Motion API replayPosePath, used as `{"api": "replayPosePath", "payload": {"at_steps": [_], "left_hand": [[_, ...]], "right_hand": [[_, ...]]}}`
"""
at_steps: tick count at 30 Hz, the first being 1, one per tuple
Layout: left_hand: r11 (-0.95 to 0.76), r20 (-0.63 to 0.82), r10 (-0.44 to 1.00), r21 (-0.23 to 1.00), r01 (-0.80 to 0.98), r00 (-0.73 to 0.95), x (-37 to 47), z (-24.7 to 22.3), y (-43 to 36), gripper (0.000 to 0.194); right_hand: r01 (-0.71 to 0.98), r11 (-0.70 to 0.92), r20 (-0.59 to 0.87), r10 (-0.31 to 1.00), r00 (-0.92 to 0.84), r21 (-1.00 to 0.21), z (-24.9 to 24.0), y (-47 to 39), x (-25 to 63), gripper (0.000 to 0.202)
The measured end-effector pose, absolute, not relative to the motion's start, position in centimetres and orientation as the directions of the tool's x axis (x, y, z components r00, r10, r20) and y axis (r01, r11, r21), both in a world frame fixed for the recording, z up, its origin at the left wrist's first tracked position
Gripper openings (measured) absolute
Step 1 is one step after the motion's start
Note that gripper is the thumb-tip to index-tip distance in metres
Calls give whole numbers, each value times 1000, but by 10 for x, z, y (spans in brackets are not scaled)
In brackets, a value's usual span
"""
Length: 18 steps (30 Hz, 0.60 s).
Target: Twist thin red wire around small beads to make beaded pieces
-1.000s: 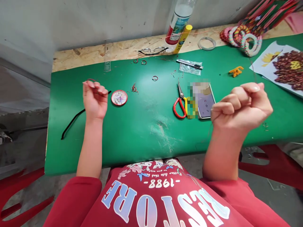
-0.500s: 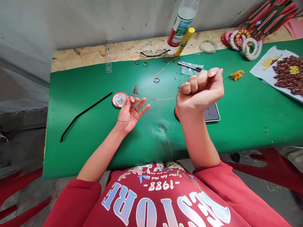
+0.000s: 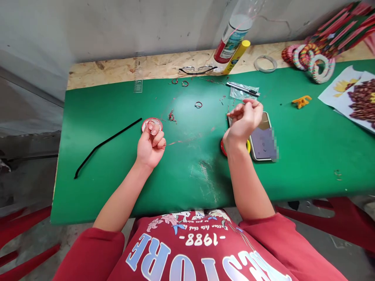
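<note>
My left hand is closed in a pinch just in front of a small round red-rimmed dish, covering part of it. A thin pinkish thread runs from beside its curled fingers toward my right hand, blurred along its length. Raised above the table, my right hand has its fingers curled and thumb pressed in on the thread, whose end there is hard to see. Under that wrist lie a red round object and a yellow one, both partly hidden. Small dark-red rings and a tangle of red bits lie between the hands.
A phone lies beside my right wrist. Behind are a utility knife, glasses, a bottle, a yellow tube and a ruler. An orange clip sits right; a black rod lies left.
My left hand has turned and closed from spread fingers. My right hand has lowered and turned, uncovering more of the phone. The view has shifted slightly.
</note>
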<state>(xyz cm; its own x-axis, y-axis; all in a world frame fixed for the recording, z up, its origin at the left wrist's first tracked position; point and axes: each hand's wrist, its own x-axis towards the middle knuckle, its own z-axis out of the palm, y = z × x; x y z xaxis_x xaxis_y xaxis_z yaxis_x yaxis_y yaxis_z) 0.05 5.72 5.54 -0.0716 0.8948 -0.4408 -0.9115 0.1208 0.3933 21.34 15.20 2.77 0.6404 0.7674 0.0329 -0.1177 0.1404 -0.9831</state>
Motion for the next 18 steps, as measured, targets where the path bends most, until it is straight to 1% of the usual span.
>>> {"api": "replayPosePath", "payload": {"at_steps": [1, 2, 3, 4, 5, 7, 8, 9, 11, 12, 13, 14, 15, 16, 18], "left_hand": [[122, -435, 897, 417, -901, -80, 2, 55, 57, 35], [122, -431, 898, 438, -891, -89, 3, 55, 57, 36], [120, -429, 898, 456, -882, -100, 4, 55, 56, 37], [114, -427, 897, 472, -874, -114, 6, 54, 56, 38], [107, -423, 897, 485, -868, -125, 7, 54, 56, 38], [97, -409, 902, 505, -858, -139, 9, 53, 55, 40], [94, -397, 907, 514, -852, -140, 10, 53, 54, 41], [91, -382, 914, 525, -846, -139, 11, 53, 53, 41], [77, -337, 931, 560, -825, -141, 14, 51, 51, 41], [63, -303, 942, 586, -808, -147, 16, 50, 50, 40], [45, -263, 953, 619, -784, -153, 18, 48, 48, 39], [23, -218, 963, 654, -756, -159, 20, 47, 46, 38], [-2, -172, 971, 689, -724, -166, 22, 44, 45, 39], [-24, -132, 976, 722, -691, -171, 24, 42, 43, 41], [-85, -55, 978, 778, -622, -202, 27, 36, 39, 43]], "right_hand": [[-32, 125, 75, 764, 641, -992, 26, 152, 216, 11], [102, 113, 152, 760, 632, -988, 25, 149, 218, 27], [281, 104, 260, 752, 606, -954, 26, 146, 219, 45], [467, 110, 385, 742, 549, -878, 28, 140, 220, 59], [609, 129, 492, 728, 477, -782, 31, 134, 219, 69], [766, 179, 638, 684, 354, -617, 39, 121, 215, 81], [811, 242, 703, 660, 265, -533, 43, 115, 211, 80], [826, 337, 775, 607, 177, -453, 45, 109, 206, 67], [823, 510, 911, 412, 20, -249, 47, 98, 192, 39], [800, 583, 951, 304, -55, -140, 47, 92, 184, 28], [734, 676, 965, 228, -132, -59, 47, 86, 176, 21], [641, 764, 940, 263, -217, -66, 46, 80, 167, 14], [575, 808, 906, 331, -263, -128, 46, 74, 160, 12], [548, 806, 873, 416, -255, -224, 46, 69, 153, 15], [526, 768, 816, 536, -216, -364, 48, 59, 143, 16]]}}
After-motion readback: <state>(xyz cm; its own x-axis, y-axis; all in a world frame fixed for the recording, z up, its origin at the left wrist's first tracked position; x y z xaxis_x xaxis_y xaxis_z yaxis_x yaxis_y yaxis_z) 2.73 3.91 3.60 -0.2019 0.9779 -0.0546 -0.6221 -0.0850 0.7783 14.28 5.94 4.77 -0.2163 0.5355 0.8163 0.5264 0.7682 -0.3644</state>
